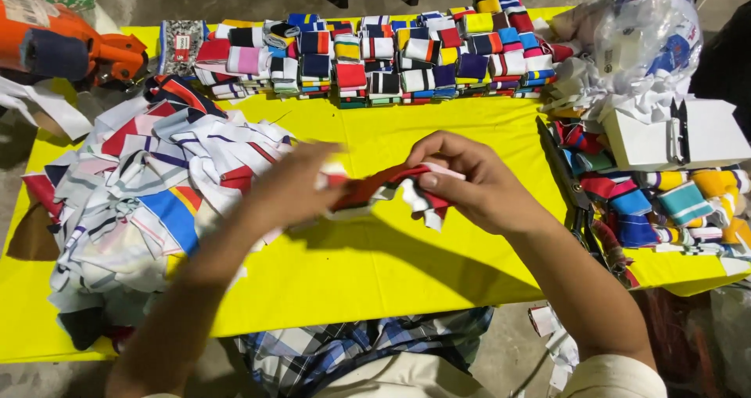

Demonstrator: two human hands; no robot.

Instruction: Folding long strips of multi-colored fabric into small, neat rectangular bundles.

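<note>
across the yellow bench, widest to narrowest: broad bare stretch in the middle and toward the near edge, good open room for moving. crowded on three sides, though. loose heap of striped cloth pieces on the left, spilling close to the near-left edge. folded stacks of coloured bands lined along the far edge. more rolled bands on the right, beside a white box and a crumpled plastic bag. orange tool off the far-left corner.

just above the bench centre, held between both hands: red and white cloth strip. looks light, soft, limp, not fragile or slippery; ends droop where unsupported, so best pinched near both ends. left hand blurred, closed on the left end as far as visible. right hand pinching the right end, thumb on top.
</note>
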